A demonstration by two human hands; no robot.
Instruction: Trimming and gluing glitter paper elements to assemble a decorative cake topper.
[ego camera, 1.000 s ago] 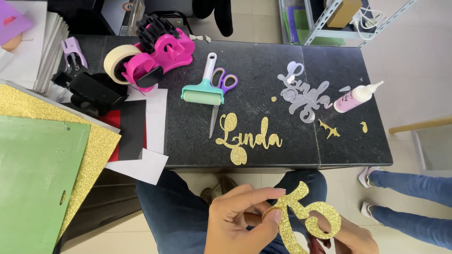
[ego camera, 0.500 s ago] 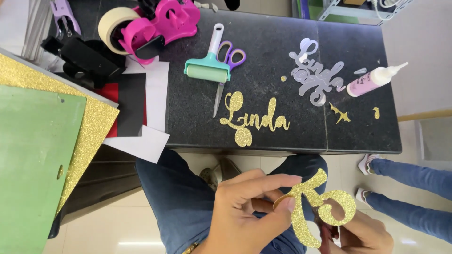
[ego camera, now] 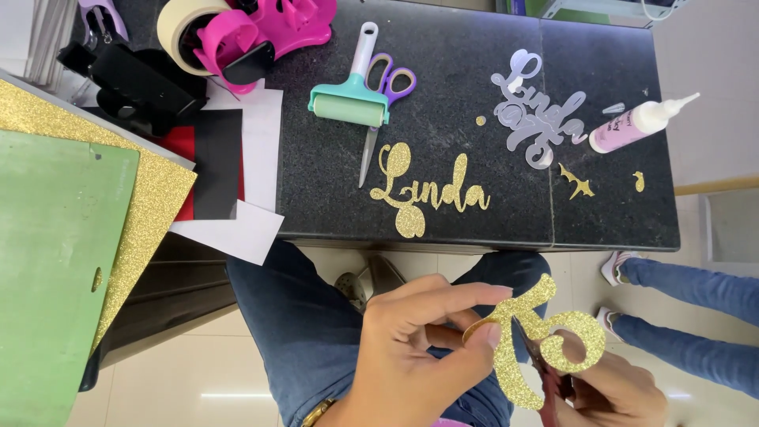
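My left hand pinches a gold glitter cutout of curly figures by its left edge, thumb and forefinger on it, above my lap. My right hand sits just below and to the right of the cutout, closed around a dark red tool whose tip touches the cutout's lower part; most of the tool is hidden. On the black table beyond lies a gold glitter script word cutout.
A teal roller, purple-handled scissors, a pale lilac script cutout and a glue bottle lie on the table. Pink tape dispensers, gold glitter sheet and green mat are left. Another person's legs stand right.
The view has tilted down toward my lap. My hands have brought the gold cutout slightly up and to the right, and my left fingers have shifted their pinch on it.
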